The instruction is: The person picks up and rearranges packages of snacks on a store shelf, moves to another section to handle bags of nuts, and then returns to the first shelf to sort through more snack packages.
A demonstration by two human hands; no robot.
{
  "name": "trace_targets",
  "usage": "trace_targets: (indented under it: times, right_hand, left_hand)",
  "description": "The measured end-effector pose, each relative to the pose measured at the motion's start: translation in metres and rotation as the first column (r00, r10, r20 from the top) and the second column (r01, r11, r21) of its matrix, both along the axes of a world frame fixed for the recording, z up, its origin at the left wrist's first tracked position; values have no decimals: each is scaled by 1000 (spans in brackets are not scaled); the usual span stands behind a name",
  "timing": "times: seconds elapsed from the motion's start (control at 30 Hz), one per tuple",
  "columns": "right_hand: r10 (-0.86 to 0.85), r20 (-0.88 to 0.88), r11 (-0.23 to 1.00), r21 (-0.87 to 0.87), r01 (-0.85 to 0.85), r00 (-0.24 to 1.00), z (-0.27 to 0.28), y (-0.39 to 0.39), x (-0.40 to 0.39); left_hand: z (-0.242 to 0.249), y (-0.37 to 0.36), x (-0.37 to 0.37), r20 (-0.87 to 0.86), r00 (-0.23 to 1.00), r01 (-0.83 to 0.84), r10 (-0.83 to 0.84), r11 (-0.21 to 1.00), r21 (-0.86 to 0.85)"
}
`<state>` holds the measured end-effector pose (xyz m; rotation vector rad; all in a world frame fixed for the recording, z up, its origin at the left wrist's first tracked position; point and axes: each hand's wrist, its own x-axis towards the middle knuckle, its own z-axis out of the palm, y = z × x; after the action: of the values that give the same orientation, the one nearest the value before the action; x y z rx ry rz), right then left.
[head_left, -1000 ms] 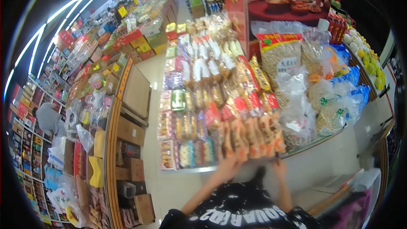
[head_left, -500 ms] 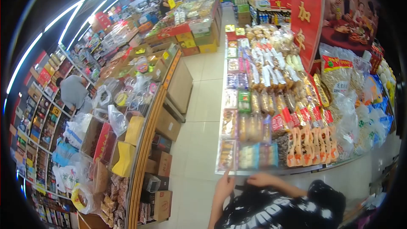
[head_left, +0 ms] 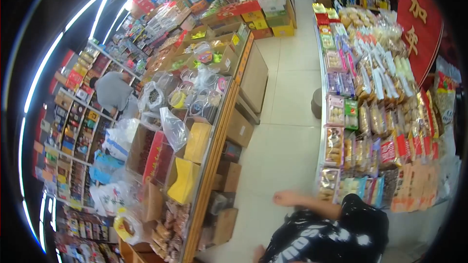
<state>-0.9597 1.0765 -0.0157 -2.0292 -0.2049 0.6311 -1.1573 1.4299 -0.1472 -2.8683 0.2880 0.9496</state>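
My right hand [head_left: 286,198] is held in front of my body over the aisle floor, with its fingers curled in and nothing seen in them. It is left of the near end of the snack display [head_left: 319,185], apart from the packs there. A tray pack of baked snacks [head_left: 329,179] and blue-edged packs [head_left: 360,187] are closest to it. Low at the bottom edge, a small piece of my left hand [head_left: 259,252] shows beside my black patterned shirt [head_left: 326,236]; its fingers are hidden.
A long wooden-edged counter [head_left: 214,175] with boxes, jars and bagged goods runs along the left. Cartons [head_left: 226,226] stand beneath it. The tiled aisle [head_left: 278,151] lies between, with a dark round stool-like object [head_left: 317,103] by the display. A person in grey [head_left: 113,90] bends at the left shelves.
The view has swung left, so the display sits farther right. My left hand has dropped from the display's corner to the bottom edge. My right hand is now farther from the packs.
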Motion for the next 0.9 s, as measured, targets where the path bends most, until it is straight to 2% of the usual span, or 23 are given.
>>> trace_targets:
  times: [0.07, 0.13, 0.27, 0.33, 0.4, 0.47, 0.5, 0.53, 0.57, 0.6, 0.63, 0.67, 0.7, 0.77, 0.8, 0.87, 0.9]
  right_hand:
    - [-38, -24, 997, 69, 40, 999, -15, 8, 28]
    - [-184, -61, 981, 51, 187, 981, -19, 3, 41]
    - [-482, -76, 868, 92, 487, 873, -58, -9, 59]
    - [-571, -473, 674, 196, 712, 671, -106, -20, 67]
    - [-779, -431, 454, 115, 883, 457, -196, -14, 60]
    - [-794, -580, 220, 0, 975, 179, -240, -28, 48]
    - [-811, -570, 168, -9, 986, 133, -324, -30, 21]
    - [-851, -496, 133, 111, 985, 171, -400, -22, -6]
    - [-885, -416, 119, 233, 965, 209, -468, -11, 5]
    - [-895, -409, 85, 234, 969, 178, -410, -7, -42]
    - [-751, -637, -254, 40, 966, -171, -331, -16, -23]
    - [-445, -761, -510, -218, 832, -472, -230, -36, 31]
    - [-418, -764, -551, -215, 806, -491, -232, -30, 38]
    - [-332, -745, -717, -200, 668, -579, -232, -28, 57]
    - [-306, -754, -746, -189, 638, -581, -228, -30, 74]
    - [-310, -786, -726, -168, 667, -535, -200, -36, 108]
    - [-332, -781, -756, -114, 644, -529, -188, -37, 127]
  left_hand:
    - [37, 26, 42, -6, 999, 47, -47, 999, 14]
    - [-14, 80, 55, -20, 991, 134, -134, 991, -14]
    - [-17, 127, 202, -20, 926, 374, -377, 923, -90]
    - [-18, 132, 276, -9, 887, 455, -461, 879, -142]
    - [-24, 136, 345, 11, 852, 515, -524, 834, -199]
    - [-31, 135, 415, 32, 812, 570, -583, 780, -258]
    - [-31, 119, 458, 57, 790, 598, -611, 747, -290]
    - [-33, 95, 490, 80, 776, 614, -626, 719, -326]
    - [-35, 77, 521, 101, 768, 622, -633, 697, -357]
    - [-42, 52, 555, 126, 755, 637, -644, 672, -378]
    - [-65, 32, 604, 152, 733, 661, -663, 641, -390]
    - [-63, -3, 651, -141, 971, 57, -193, 759, -649]
    - [-59, -43, 692, -528, 811, -573, 253, 528, -627]
    - [-45, -114, 761, -475, 865, -478, 158, 546, -688]
    - [-32, -152, 781, -462, 879, -442, 119, 567, -695]
    - [-11, -215, 805, -573, 808, -572, 138, 419, -705]
    - [-18, -237, 820, -568, 821, -520, 64, 497, -695]
